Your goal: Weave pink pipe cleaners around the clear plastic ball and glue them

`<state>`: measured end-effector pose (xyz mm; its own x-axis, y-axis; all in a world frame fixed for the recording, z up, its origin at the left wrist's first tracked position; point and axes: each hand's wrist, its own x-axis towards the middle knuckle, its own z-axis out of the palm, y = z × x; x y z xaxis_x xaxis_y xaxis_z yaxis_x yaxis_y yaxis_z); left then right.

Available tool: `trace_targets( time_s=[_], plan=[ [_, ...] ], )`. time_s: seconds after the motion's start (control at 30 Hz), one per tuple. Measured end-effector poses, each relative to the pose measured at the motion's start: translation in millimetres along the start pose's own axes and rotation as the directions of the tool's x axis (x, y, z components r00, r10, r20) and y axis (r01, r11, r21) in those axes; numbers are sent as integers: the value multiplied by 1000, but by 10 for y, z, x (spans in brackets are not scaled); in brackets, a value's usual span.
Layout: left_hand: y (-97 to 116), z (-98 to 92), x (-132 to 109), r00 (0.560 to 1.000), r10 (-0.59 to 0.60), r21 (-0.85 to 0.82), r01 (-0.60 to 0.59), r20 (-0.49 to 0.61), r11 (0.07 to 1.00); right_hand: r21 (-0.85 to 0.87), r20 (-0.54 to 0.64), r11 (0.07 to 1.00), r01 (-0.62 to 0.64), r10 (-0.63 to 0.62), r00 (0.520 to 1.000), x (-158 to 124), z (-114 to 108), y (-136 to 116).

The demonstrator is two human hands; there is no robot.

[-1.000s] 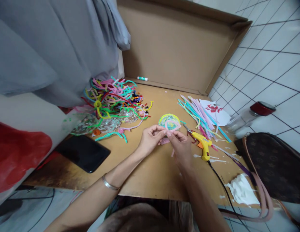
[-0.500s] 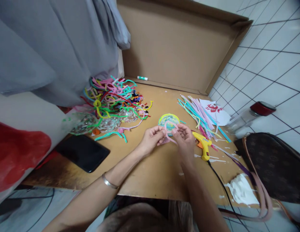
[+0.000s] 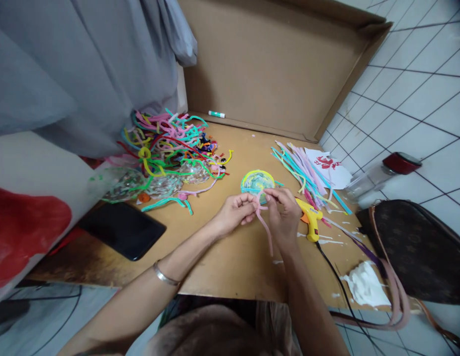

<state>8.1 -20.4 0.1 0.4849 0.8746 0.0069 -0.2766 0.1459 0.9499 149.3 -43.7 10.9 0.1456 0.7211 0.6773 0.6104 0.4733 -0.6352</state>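
Between my two hands is a pink pipe cleaner [image 3: 265,225], bent into a small loop with a loose tail hanging down toward me. My left hand [image 3: 237,213] pinches one side of the loop with thumb and fingertips. On the other side, my right hand [image 3: 284,212] is closed on the same pipe cleaner. Just behind them a round coiled disc [image 3: 257,179] with a yellow rim lies on the table, its near edge partly covered by my fingers. A yellow hot glue gun [image 3: 309,220] rests to the right of my right hand.
A tangled heap of coloured pipe cleaners [image 3: 170,141] and a black phone [image 3: 122,230] are at left. Straight pipe cleaners [image 3: 300,170], a clear bottle [image 3: 374,178], a brown bag [image 3: 415,252] and crumpled tissue [image 3: 367,284] are at right. A cardboard panel [image 3: 252,69] stands behind.
The pink pipe cleaner's loop has become smaller, and its tail now hangs down below my hands. Both hands still grip it. The view has shifted slightly.
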Motion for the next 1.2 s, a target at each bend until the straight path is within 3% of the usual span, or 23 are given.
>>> trace_targets(
  time_s=[0.33, 0.53, 0.77, 1.03, 1.2],
  plan=[
    [-29, -3, 8, 1000, 7, -38, -8, -15, 999, -113, 29, 993, 18, -15, 999, 4, -14, 54],
    [-6, -10, 9, 999, 18, -36, -19, -30, 999, -43, 13, 999, -3, 3, 1000, 14, -4, 29],
    [22, 13, 5, 998, 37, -45, -39, -47, 998, 51, -59, 984, -169, 172, 983, -2, 21, 67],
    [-10, 39, -5, 999, 12, 7, -12, -35, 1000, -133, -96, 987, -93, 81, 992, -20, 53, 30],
    [-24, 49, -4, 1000, 18, 37, -18, -19, 999, -136, -125, 987, -88, 71, 990, -51, 87, 3]
  ],
)
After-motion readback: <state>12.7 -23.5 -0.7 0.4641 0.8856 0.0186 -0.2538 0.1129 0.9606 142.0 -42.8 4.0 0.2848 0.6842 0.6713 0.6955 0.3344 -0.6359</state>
